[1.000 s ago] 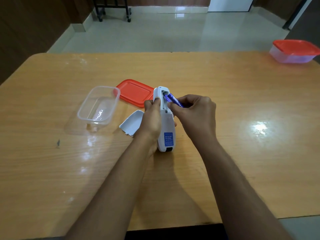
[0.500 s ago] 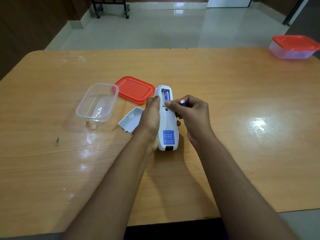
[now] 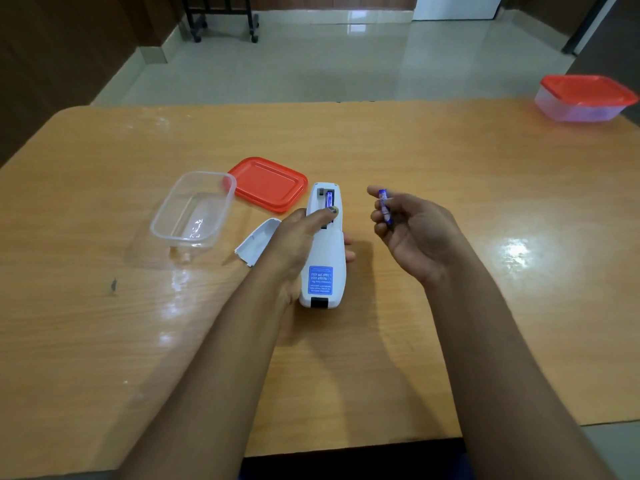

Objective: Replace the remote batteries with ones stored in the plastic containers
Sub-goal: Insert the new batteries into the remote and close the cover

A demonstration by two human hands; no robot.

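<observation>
The white remote (image 3: 325, 258) lies face down at the table's middle, its battery bay open at the far end. One blue battery (image 3: 327, 201) sits in the bay. My left hand (image 3: 298, 240) grips the remote, thumb pressing on that battery's near end. My right hand (image 3: 412, 230) is lifted off to the right of the remote and pinches a second blue battery (image 3: 384, 206) upright between its fingers. The white battery cover (image 3: 256, 244) rests on the table just left of my left hand.
An open clear plastic container (image 3: 192, 211) stands left of the remote, its red lid (image 3: 268, 183) lying beside it. A closed container with a red lid (image 3: 585, 98) sits at the far right corner of the wooden table (image 3: 485, 168).
One battery went into the bay. My right hand pulled away to the right with the other battery, and my left thumb moved onto the seated battery.
</observation>
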